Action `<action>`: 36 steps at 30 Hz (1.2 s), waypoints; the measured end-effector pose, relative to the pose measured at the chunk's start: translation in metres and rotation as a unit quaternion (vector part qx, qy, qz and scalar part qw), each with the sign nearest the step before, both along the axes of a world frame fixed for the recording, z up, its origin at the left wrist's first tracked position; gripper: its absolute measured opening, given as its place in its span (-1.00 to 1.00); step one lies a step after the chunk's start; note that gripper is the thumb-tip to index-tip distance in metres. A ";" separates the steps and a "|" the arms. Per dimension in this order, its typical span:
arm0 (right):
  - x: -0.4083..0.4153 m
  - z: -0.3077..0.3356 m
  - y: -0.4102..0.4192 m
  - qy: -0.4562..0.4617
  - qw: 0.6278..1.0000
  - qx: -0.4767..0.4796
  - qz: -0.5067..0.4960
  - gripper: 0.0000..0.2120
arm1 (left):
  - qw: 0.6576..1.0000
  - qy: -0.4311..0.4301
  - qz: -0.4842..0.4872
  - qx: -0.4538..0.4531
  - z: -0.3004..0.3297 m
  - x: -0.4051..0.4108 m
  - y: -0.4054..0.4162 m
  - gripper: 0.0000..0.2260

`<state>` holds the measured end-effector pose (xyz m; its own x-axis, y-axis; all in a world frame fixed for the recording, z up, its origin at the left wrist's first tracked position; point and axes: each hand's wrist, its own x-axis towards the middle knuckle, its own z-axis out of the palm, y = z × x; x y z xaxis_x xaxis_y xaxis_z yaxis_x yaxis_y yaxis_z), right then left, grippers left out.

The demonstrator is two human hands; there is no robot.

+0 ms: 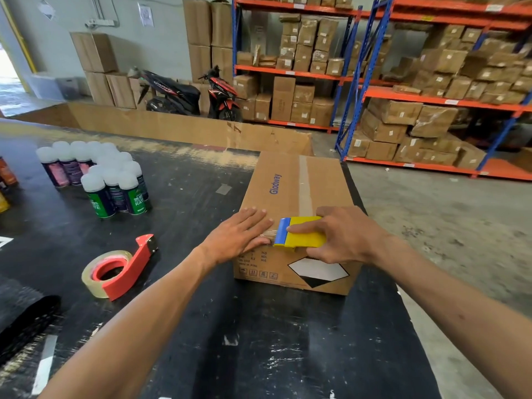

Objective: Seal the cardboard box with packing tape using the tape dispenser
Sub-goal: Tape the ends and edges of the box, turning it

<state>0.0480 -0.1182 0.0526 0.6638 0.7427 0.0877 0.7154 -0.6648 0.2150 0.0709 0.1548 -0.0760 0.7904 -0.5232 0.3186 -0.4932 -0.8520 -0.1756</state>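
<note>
A closed cardboard box [290, 191] printed "Glodway" stands on the black table, with a strip of clear tape [304, 182] along its top seam. My right hand [342, 234] grips a yellow and blue tape dispenser [302, 232] pressed on the box's near top edge. My left hand [244, 230] lies flat on the box top just left of the dispenser, thumb touching the clear tape at its blue end. A second, red tape dispenser [121, 267] with a clear roll lies on the table to the left, untouched.
Several spray cans with white caps [112, 180] stand in a cluster at the table's left. A black roll [26, 318] lies at the near left edge. The table's right edge [374, 220] drops to a concrete floor. Shelving with cartons and parked scooters stand behind.
</note>
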 end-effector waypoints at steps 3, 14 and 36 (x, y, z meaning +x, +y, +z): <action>0.002 0.004 -0.016 0.003 1.000 -0.017 0.004 -0.50 | 1.000 0.011 0.009 -0.008 0.002 -0.001 -0.001 -0.43; 0.008 -0.002 -0.051 -0.009 0.998 -0.053 0.031 -0.50 | 1.000 0.016 0.017 -0.001 0.011 -0.006 -0.005 -0.38; 0.005 0.001 -0.104 -0.009 0.999 -0.005 0.052 -0.52 | 0.991 0.117 -0.033 0.049 0.027 0.014 -0.048 -0.35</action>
